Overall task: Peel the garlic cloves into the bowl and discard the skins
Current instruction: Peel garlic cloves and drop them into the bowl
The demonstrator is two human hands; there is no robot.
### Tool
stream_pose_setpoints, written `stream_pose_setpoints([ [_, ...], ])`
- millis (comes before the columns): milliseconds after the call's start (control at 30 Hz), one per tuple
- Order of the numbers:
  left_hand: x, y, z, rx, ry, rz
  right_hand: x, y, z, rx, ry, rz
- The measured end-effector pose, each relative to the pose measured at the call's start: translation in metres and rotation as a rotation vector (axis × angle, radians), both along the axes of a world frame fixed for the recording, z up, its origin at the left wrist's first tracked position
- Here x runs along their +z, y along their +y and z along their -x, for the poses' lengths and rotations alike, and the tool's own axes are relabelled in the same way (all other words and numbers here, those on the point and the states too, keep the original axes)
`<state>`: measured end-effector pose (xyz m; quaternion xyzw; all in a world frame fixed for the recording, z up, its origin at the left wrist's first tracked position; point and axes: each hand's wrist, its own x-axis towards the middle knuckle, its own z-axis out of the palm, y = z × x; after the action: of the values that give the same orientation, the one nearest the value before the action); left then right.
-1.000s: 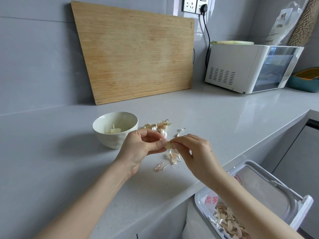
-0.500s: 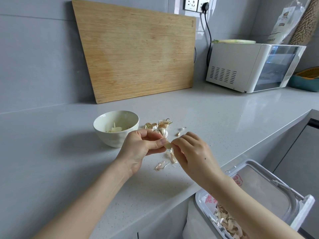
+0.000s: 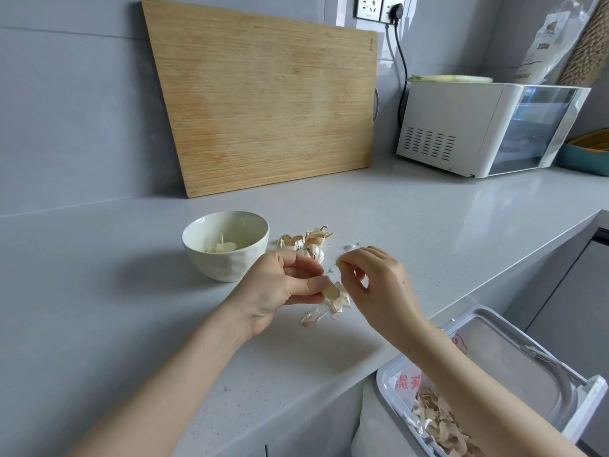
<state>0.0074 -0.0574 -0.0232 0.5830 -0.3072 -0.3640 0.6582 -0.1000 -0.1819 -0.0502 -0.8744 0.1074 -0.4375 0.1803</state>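
Head view: just below centre frame, your left hand (image 3: 283,288) grips one garlic clove (image 3: 330,291) between thumb and curled fingers. The clove is pale yellow, glossy and mostly bare. Your right hand (image 3: 379,285), just right of it, pinches one thin whitish strip of skin (image 3: 333,267) at its fingertips. One white bowl (image 3: 224,267) stands left of centre and holds a few peeled cloves (image 3: 224,247); you cannot count them exactly. A small cluster of unpeeled cloves (image 3: 306,242) lies right of the bowl. Two clumps of loose skins (image 3: 337,305) sit on the counter (image 3: 428,225) beneath your hands. One open bin (image 3: 382,377), lower right, holds a heap of discarded skins (image 3: 441,423).
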Motion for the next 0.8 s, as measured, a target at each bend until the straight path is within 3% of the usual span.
stream_pose_setpoints([
  [200, 0.0, -0.001, -0.006, 0.068, 0.074, 0.09, -0.001, -0.004, 0.005, -0.024, 0.244, -0.188],
  [400, 0.0, -0.001, -0.006, 0.1, 0.108, 0.133, 0.003, 0.013, 0.013, 0.103, 0.118, -0.319],
  [633, -0.002, -0.003, -0.006, 0.165, 0.072, 0.121, 0.003, 0.015, 0.008, 0.12, 0.109, -0.285],
  [800, -0.003, -0.004, -0.004, 0.186, 0.144, 0.134, -0.003, 0.017, 0.002, 0.083, -0.01, -0.088],
])
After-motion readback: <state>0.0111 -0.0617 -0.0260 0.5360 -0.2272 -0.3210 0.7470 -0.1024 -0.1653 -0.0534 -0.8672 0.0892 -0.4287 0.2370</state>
